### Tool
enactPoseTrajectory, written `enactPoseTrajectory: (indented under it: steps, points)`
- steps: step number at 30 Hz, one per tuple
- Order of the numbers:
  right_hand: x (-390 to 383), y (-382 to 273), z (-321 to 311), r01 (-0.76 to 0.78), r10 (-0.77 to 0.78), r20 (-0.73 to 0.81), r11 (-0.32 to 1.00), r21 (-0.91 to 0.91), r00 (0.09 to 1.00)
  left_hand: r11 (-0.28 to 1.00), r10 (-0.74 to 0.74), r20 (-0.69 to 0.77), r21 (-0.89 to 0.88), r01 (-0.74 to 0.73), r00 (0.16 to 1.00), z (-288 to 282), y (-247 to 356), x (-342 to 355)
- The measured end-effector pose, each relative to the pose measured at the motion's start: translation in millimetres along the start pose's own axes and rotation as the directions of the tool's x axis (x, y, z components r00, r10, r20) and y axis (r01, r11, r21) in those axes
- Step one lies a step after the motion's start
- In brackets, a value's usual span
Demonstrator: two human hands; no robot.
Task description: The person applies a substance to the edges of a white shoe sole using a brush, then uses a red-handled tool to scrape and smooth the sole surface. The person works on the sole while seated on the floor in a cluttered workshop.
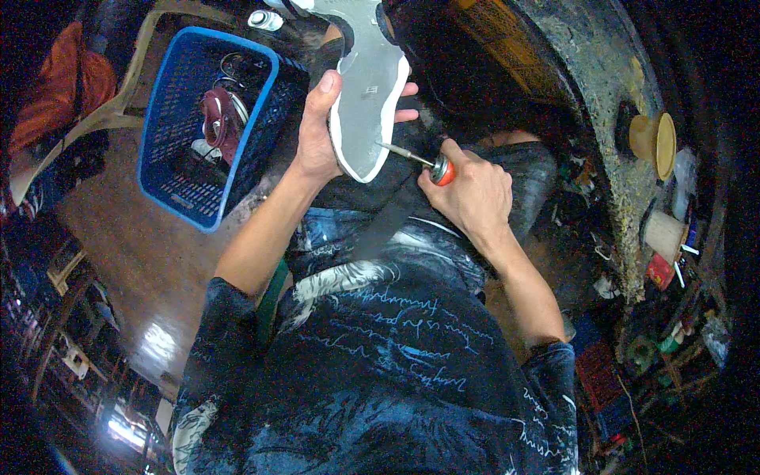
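My left hand grips a shoe from its left side, thumb on the near edge and fingertips showing past the far edge. Its grey sole with a white rim faces up toward me. In my right hand is an awl with an orange-red handle and a slim metal shaft. The fingers wrap round the handle, and the tip meets the sole near its right edge, toward the rounded end closest to me. Whether the tip has entered the sole I cannot tell. The shoe's upper is mostly hidden beneath.
A blue plastic basket at the left holds a dark red shoe. Behind it stand a small white-capped container and a beige chair frame. At the right is a worn, crusted bench edge with a yellow round container.
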State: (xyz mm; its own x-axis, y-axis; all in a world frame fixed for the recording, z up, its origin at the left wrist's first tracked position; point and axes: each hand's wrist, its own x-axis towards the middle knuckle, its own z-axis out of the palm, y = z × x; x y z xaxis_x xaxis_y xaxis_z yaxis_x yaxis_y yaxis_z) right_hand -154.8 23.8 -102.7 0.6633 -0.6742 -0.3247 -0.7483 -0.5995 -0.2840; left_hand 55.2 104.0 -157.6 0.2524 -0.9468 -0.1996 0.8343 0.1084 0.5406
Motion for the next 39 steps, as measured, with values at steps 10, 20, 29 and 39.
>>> enactPoseTrajectory:
  steps: [10, 20, 29, 39]
  points:
    - [-7.7, -5.9, 5.9, -0.014, 0.012, 0.073, 1.0, 0.022, 0.997, 0.999, 0.043, 0.008, 0.024, -0.043, 0.999, -1.6, 0.8, 3.4]
    - [4.3, 10.4, -8.3, -0.026, 0.024, -0.027, 0.998, -0.049, 0.999, 0.972, -0.055, -0.038, 0.225, 0.062, 0.998, -5.0, 4.7, 1.1]
    - [17.5, 11.0, -3.0, 0.066, -0.066, 0.006, 0.992, -0.11, 0.998, 0.994, -0.044, -0.034, 0.095, 0.047, 0.998, -4.7, 0.6, 2.0]
    - [3.4, 5.6, 3.1, 0.051, -0.048, 0.065, 0.997, -0.049, 0.997, 0.999, -0.03, -0.036, -0.039, 0.029, 0.999, -8.0, -3.6, 2.2]
